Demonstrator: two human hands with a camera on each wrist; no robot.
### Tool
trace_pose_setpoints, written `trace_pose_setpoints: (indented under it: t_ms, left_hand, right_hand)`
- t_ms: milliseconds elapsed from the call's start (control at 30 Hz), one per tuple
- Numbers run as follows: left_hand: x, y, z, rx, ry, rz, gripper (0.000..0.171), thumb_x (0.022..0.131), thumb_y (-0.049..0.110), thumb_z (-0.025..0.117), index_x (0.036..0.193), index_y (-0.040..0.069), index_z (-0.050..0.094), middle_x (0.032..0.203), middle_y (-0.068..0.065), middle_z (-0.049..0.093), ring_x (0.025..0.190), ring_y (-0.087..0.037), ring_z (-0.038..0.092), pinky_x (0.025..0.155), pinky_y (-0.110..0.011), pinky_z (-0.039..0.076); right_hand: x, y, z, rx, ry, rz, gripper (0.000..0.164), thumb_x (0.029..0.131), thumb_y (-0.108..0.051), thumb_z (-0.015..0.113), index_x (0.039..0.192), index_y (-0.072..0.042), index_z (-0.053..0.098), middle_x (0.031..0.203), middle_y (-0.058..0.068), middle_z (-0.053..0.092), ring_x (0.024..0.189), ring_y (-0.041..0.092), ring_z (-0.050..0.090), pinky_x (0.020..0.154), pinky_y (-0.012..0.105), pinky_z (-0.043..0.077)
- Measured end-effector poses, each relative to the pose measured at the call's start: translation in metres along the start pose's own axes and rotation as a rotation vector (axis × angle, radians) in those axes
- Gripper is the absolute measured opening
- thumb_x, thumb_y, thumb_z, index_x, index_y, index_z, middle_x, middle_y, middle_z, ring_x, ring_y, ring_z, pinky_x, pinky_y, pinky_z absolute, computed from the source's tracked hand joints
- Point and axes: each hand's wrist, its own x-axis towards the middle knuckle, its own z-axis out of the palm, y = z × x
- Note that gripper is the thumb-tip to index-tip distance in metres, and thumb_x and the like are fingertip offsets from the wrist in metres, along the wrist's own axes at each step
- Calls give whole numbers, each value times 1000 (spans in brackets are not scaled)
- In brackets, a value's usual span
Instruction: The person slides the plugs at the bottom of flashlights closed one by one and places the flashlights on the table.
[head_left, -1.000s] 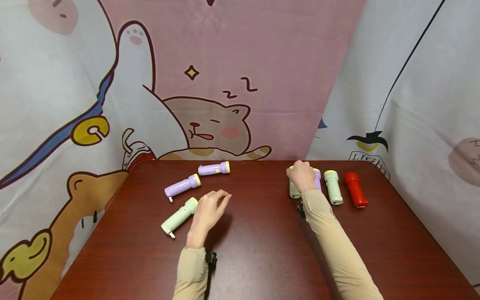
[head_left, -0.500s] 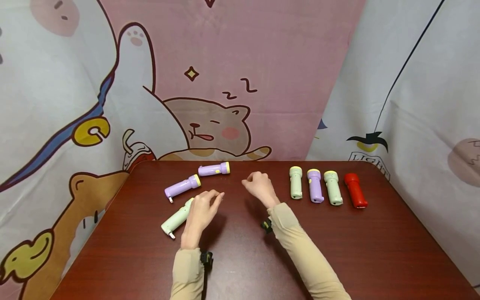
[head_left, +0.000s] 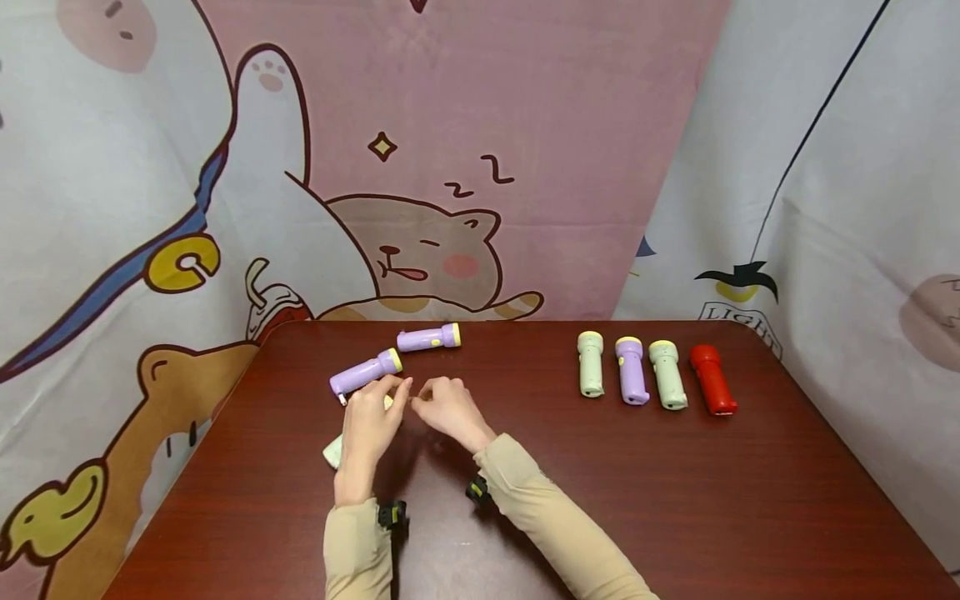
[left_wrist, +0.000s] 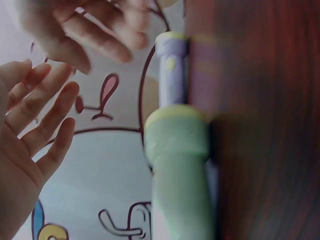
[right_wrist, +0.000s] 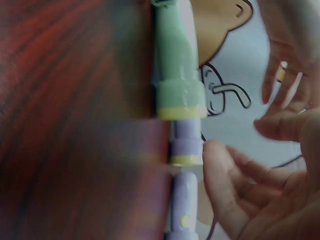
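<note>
A pale green flashlight (head_left: 333, 452) with a yellow rim lies on the table at the left, mostly hidden behind my left hand (head_left: 367, 425) in the head view. That hand hovers over it, and the left wrist view shows its fingers loosely bent and holding nothing. My right hand (head_left: 452, 412) is just to the right, its fingertips close to the left hand's; nothing is between its fingers. Beyond the hands lie two purple flashlights, a nearer one (head_left: 366, 372) and a farther one (head_left: 428, 337). The green flashlight (left_wrist: 180, 170) stands out large beside the left hand in the left wrist view.
At the right, a row of upright-pointing flashlights lies side by side: green (head_left: 591, 364), purple (head_left: 632, 371), green (head_left: 667, 375) and red (head_left: 712, 380). The dark wooden table (head_left: 525, 500) ends at a printed cartoon cloth (head_left: 570, 167) behind.
My right hand has left the row at the right and come across to the left hand. My left hand has shifted slightly left, over the green flashlight. The flashlights have stayed in place.
</note>
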Motion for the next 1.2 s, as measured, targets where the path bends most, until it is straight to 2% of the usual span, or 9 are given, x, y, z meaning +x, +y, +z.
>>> trace_pose_setpoints:
  t_ms: [100,200,367,567,633,733,900,1033,1200]
  left_hand:
    - [1,-3,-11,-5,28,-23,15,89,17,66,80,6,70,70,-8,70,67,-29,68,60,-42,50]
    - [3,-7,-20,-10,59,-32,15,89,16,66,79,5,70,69,-10,70,64,-31,67,58,-43,49]
    - [4,-10,-27,1,85,-46,16,88,15,66,79,3,69,69,-14,70,63,-34,66,57,-46,48]
    - [3,-12,-32,-3,81,-80,16,89,15,66,79,3,69,71,-13,70,68,-36,67,61,-48,49]
    - [3,-12,-33,-6,87,-86,15,89,14,66,79,2,69,71,-13,71,70,-36,67,62,-48,49]
    - [3,-13,-35,-2,95,-83,14,88,13,66,79,2,69,72,-13,70,69,-34,67,62,-46,49]
    - [3,-13,-39,3,106,-80,15,89,13,66,78,4,69,69,-10,70,60,-24,62,56,-39,45]
    - [3,-13,-42,7,113,-81,15,89,14,65,78,4,70,68,-10,70,57,-22,61,54,-36,43]
    - [3,-16,-42,37,128,-78,15,88,13,66,78,4,70,64,-11,67,50,-19,51,49,-32,37]
  right_hand:
    - [-1,-4,11,-9,-5,-55,17,84,-24,65,88,-9,72,74,-3,68,60,4,54,55,18,43]
    - [-2,-8,19,-17,-12,-109,16,83,-23,66,89,-9,71,69,-5,63,57,3,52,53,17,41]
    - [-6,-19,31,-99,19,-190,13,82,-24,68,86,-12,68,65,-8,60,55,3,50,50,16,37]
    - [-11,-33,46,-128,17,-176,12,81,-25,68,83,-13,67,61,-4,63,51,8,52,45,20,37]
    - [-11,-36,52,-147,14,-161,13,80,-25,68,85,-13,66,62,-2,63,50,11,52,45,23,38]
    - [-10,-39,60,-176,23,-99,16,79,-29,68,75,-14,63,60,1,61,49,16,54,44,27,39]
    - [-5,-47,67,-251,15,51,40,81,-43,65,54,-15,57,63,7,64,52,21,59,42,31,40]
    - [2,-49,73,-272,-20,134,42,82,-47,63,57,-14,61,68,8,67,59,23,64,45,32,45]
    - [12,-50,81,-230,-29,214,37,81,-44,63,58,-16,61,53,3,60,51,19,61,49,30,47]
